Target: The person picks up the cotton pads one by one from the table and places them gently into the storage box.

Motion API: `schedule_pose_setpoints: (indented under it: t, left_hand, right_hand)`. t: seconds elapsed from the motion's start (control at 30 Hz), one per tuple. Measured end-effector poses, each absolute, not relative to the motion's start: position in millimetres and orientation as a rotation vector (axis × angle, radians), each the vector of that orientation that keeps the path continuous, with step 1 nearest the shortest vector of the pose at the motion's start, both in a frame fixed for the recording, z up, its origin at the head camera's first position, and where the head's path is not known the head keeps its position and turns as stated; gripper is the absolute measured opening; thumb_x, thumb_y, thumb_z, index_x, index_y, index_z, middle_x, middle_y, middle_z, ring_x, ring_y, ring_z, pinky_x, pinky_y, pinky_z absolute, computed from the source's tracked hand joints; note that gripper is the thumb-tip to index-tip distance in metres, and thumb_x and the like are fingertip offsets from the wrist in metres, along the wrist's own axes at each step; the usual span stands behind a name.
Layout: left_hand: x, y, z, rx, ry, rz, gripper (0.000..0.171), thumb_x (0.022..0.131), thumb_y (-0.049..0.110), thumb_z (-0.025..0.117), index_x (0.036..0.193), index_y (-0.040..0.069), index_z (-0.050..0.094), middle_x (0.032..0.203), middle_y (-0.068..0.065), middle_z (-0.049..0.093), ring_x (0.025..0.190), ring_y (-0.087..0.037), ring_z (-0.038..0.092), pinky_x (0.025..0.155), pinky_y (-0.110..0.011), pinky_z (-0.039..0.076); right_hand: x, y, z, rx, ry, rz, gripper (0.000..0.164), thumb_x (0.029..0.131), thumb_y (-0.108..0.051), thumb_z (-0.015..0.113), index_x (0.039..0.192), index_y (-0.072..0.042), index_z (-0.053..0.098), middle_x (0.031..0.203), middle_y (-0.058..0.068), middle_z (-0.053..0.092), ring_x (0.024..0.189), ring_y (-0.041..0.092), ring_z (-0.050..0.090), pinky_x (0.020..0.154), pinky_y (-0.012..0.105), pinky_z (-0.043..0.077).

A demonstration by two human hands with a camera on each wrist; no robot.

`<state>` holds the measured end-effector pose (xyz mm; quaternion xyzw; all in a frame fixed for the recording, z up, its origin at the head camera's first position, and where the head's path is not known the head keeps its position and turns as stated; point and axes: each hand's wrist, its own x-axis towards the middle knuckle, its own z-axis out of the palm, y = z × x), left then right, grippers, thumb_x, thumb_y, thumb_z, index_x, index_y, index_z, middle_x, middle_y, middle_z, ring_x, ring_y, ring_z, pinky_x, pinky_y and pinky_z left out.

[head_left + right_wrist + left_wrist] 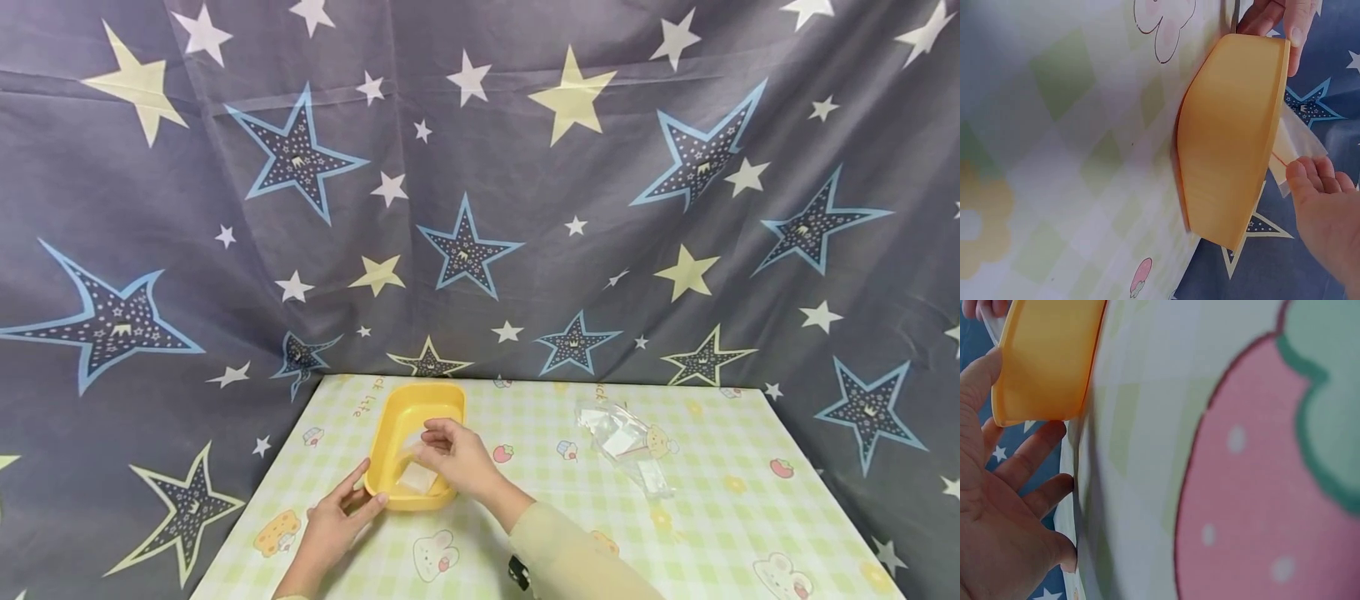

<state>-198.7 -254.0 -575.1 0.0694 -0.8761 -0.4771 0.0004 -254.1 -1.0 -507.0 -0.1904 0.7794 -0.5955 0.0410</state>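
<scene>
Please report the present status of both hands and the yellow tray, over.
Left hand holds near-left corner of yellow tray. Right hand pinches small clear bag at tray's opening. Other clear plastic lies to the right, apart from tray.

Head view: bright, even light; glints on bag [626, 442], right of tray [416, 504]; star [116, 321] far left of tray, stretched. Wrist views: dimmer, greyish; in the left, soft shadow beside tray, strawberry [1241, 494] blurred.
</scene>
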Motion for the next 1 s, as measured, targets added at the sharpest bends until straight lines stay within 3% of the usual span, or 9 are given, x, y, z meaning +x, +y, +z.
schedule_pose_setpoints:
  t: [0.13, 0.27, 0.4, 0.53, 0.6, 0.77, 1.0]
  left_hand:
    - [-198, -252, -575, 0.22, -2.753, -1.503, 0.083, 0.093, 0.05, 0.082, 0.164, 0.029, 0.044, 0.138, -0.017, 0.072, 0.147, -0.043, 0.053, 0.123, -0.082, -0.01]
    - [-197, -249, -572, 0.212, -2.755, -1.502, 0.082, 0.094, 0.049, 0.082, 0.164, 0.027, 0.045, 0.138, -0.018, 0.072, 0.148, -0.044, 0.051, 0.122, -0.083, -0.01]
    - [-196, -247, -569, 0.206, -2.756, -1.508, 0.083, 0.094, 0.049, 0.081, 0.164, 0.024, 0.045, 0.139, -0.019, 0.071, 0.147, -0.043, 0.053, 0.121, -0.084, -0.009]
    - [-196, -247, -571, 0.22, -2.75, -1.51, 0.085, 0.093, 0.05, 0.082, 0.165, 0.025, 0.044, 0.14, -0.02, 0.07, 0.141, -0.041, 0.06, 0.125, -0.081, 0.006]
    - [-196, -248, -574, 0.231, -2.744, -1.527, 0.085, 0.093, 0.049, 0.082, 0.165, 0.025, 0.043, 0.141, -0.02, 0.069, 0.141, -0.041, 0.06, 0.125, -0.081, 0.007]
    - [-197, -249, -577, 0.243, -2.739, -1.542, 0.086, 0.093, 0.049, 0.082, 0.166, 0.025, 0.042, 0.141, -0.02, 0.069, 0.144, -0.043, 0.056, 0.121, -0.083, -0.015]
    - [-198, -249, -574, 0.238, -2.766, -1.506, 0.084, 0.095, 0.05, 0.081, 0.166, 0.027, 0.042, 0.14, -0.018, 0.07, 0.148, -0.044, 0.051, 0.121, -0.083, -0.015]
  right_hand:
    - [-254, -3, -507, -0.589, 2.424, -1.663, 0.06, 0.103, -0.038, 0.072, 0.149, -0.002, 0.057, 0.139, 0.016, 0.071, 0.128, 0.031, 0.07, 0.112, 0.044, 0.057]
    - [-252, -1, -507, -0.625, 2.477, -1.464, 0.068, 0.104, -0.047, 0.068, 0.153, -0.003, 0.055, 0.143, 0.016, 0.069, 0.127, 0.031, 0.071, 0.108, 0.04, 0.06]
    - [-249, 3, -506, -0.653, 2.515, -1.388, 0.063, 0.105, -0.043, 0.068, 0.153, -0.004, 0.056, 0.139, 0.016, 0.072, 0.117, 0.027, 0.075, 0.098, 0.035, 0.063]
    - [-246, 8, -504, -0.669, 2.536, -1.403, 0.059, 0.105, -0.042, 0.069, 0.15, -0.005, 0.059, 0.133, 0.014, 0.074, 0.11, 0.021, 0.075, 0.092, 0.029, 0.063]
    - [-243, 12, -502, -0.671, 2.546, -1.42, 0.058, 0.105, -0.042, 0.069, 0.149, -0.006, 0.061, 0.13, 0.011, 0.075, 0.107, 0.018, 0.074, 0.091, 0.026, 0.062]
    - [-237, 28, -499, -0.67, 2.57, -1.484, 0.053, 0.104, -0.039, 0.07, 0.145, -0.007, 0.064, 0.126, 0.01, 0.077, 0.102, 0.014, 0.072, 0.086, 0.022, 0.059]
    - [-235, 70, -508, -0.63, 2.607, -1.558, 0.053, 0.104, -0.036, 0.071, 0.145, -0.004, 0.063, 0.123, 0.012, 0.077, 0.099, 0.017, 0.071, 0.081, 0.022, 0.058]
